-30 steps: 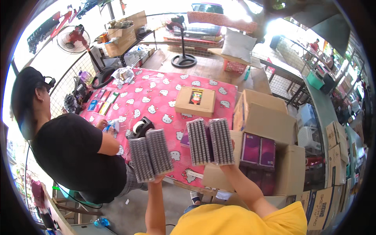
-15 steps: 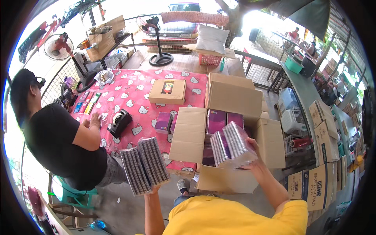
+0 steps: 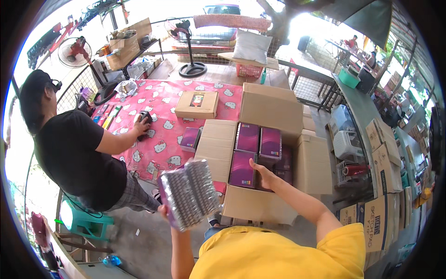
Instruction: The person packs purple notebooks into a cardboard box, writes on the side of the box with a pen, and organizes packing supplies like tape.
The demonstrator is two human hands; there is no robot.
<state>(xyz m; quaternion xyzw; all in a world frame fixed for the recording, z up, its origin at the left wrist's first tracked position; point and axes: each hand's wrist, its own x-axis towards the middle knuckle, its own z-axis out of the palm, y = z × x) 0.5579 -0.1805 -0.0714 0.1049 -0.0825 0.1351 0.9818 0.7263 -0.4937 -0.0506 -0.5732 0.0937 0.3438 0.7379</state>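
My left hand [image 3: 164,213] is closed on a plastic-wrapped pack of spiral-bound notebooks [image 3: 191,193], holding it up left of the large carton with the coil bindings showing. Inside the open cardboard box [image 3: 261,203] lie several purple-covered notebook packs [image 3: 247,138]. My right hand [image 3: 265,176] reaches into this box at the right edge of the near-left purple pack [image 3: 242,168]. Its thumb stands apart, and it grips nothing that I can see; its lower fingers are partly hidden. Another purple pack [image 3: 190,138] sits on the pink table, just left of the box flap.
At left a person in a black shirt [image 3: 69,153] has a hand on a black tape dispenser [image 3: 145,122]. A closed brown box [image 3: 197,104] rests on the pink patterned tablecloth [image 3: 162,122]. A green stool [image 3: 86,222] stands lower left; cartons [image 3: 374,223] are stacked at right.
The notebook pack from my right hand is now in the box, and that hand has let go. My left hand's pack has tilted and moved right. The person at left has grasped the tape dispenser.
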